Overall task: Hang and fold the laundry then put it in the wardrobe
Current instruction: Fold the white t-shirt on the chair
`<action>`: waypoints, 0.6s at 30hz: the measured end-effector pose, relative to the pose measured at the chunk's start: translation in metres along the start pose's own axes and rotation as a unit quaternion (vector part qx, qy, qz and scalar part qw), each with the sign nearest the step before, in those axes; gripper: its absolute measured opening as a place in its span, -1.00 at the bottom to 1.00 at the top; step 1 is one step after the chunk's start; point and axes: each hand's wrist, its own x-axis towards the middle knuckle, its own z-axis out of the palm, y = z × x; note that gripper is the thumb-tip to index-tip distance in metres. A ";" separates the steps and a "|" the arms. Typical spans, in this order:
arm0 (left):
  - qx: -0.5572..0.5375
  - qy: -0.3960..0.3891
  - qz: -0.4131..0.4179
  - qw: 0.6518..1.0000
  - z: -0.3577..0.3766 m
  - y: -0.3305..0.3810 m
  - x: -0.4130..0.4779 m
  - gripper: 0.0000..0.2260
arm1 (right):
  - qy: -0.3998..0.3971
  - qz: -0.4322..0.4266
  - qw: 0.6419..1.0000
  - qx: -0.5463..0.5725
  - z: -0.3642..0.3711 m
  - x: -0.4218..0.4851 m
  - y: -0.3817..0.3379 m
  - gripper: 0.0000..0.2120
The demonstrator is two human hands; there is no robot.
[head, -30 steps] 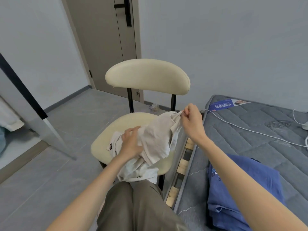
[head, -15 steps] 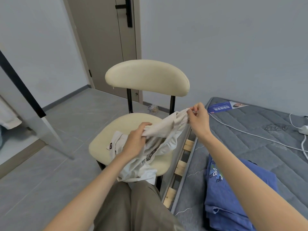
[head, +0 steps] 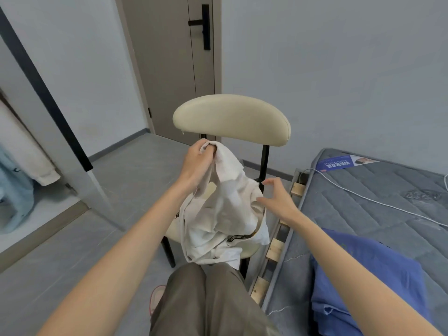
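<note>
Head view. The left hand (head: pixel 197 163) is raised in front of the cream chair (head: pixel 230 117), just below its backrest, with the fingers curled tightly round a bunched upper edge of the white garment (head: pixel 225 214). From this grip the cloth hangs down in loose folds over the chair seat, and its lower hem reaches the person's olive trousers (head: pixel 206 299) at the knees. A dark printed band shows on the garment's lower right fold. The right hand (head: pixel 278 200) is lower and to the right of the left, with fingers spread wide and holding nothing. Its thumb lies at the garment's right edge, but it cannot be told whether skin meets cloth. The garment thus sits between the two hands, carried by the left alone. To the right, a grey quilted mattress (head: pixel 375 202) rests on a frame of wooden slats (head: pixel 274 248). A blue garment (head: pixel 363 275) lies crumpled on its near end, and a white cable (head: pixel 363 197) runs across its top. Behind the chair stands a closed door (head: pixel 169 69) with a black handle. At the far left, a light blue garment (head: pixel 14 190) and a cream one (head: pixel 36 161) hang side by side.
</note>
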 end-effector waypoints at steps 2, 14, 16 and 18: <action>-0.008 0.000 -0.003 1.000 -0.004 0.005 -0.002 -0.82 | -0.022 0.047 0.999 -0.012 0.013 -0.005 0.010 -0.32; -0.039 0.118 -0.073 0.990 -0.039 -0.030 0.001 -0.82 | 0.034 0.167 0.985 0.007 0.059 0.015 0.041 -0.81; 0.034 0.174 -0.098 0.979 -0.048 -0.046 0.004 -0.80 | 0.048 0.119 0.991 0.028 0.047 0.018 0.027 -0.81; 0.108 0.171 -0.112 0.973 -0.054 -0.060 0.001 -0.58 | 0.035 0.048 0.997 0.042 0.034 0.020 0.006 -0.82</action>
